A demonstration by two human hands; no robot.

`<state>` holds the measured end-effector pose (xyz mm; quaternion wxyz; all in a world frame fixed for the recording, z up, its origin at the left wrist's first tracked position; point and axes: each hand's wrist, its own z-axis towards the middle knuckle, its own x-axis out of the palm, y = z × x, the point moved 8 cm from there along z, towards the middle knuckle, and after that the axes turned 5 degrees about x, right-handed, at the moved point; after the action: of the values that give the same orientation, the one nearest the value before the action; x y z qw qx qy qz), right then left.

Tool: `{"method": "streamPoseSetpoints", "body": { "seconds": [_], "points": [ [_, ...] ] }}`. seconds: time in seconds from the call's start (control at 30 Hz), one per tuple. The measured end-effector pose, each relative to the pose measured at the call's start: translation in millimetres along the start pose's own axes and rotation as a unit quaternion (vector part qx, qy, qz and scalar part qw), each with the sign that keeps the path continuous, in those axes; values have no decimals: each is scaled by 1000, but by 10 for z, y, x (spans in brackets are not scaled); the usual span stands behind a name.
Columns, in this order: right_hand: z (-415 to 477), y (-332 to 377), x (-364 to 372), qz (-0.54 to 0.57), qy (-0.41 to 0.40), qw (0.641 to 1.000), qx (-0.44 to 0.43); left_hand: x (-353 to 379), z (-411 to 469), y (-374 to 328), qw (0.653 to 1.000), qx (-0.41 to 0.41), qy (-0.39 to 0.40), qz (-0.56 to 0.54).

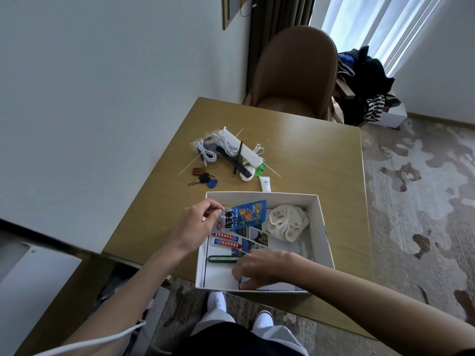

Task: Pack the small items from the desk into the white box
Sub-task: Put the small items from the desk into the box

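Blue snack packet going into the white box point(318, 227), pinched at its corner by the left hand point(195, 227).

Left-hand fingers grip the blue packet point(248, 214) over the box's left half, above two red-and-white sachets point(226, 240); the right hand point(262, 268) lies inside at the near edge, fingers curled on something I cannot make out. Best lay the packet flat beside the cream cloth point(286, 224), not over it. Cables point(205, 152), comb point(232, 160), keys point(204, 179) and small tube point(265, 183) wait on the counter point(308, 155) beyond the box.
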<state>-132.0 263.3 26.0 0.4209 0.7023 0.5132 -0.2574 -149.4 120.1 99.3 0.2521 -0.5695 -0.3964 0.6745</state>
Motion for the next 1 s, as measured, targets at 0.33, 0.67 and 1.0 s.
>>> {"method": "streamPoseSetpoints", "body": {
  "seconds": [0.33,0.67,1.0],
  "points": [
    [32,-91,30,38,17,998,41,-55,22,30,1000,3,-3,-7],
    [-107,-115,-23,107,-38,993,-25,-49,60,46,1000,12,4,-21],
    [-427,-429,-424,223,-236,945,39,17,119,63,998,17,42,34]
  ]
}}
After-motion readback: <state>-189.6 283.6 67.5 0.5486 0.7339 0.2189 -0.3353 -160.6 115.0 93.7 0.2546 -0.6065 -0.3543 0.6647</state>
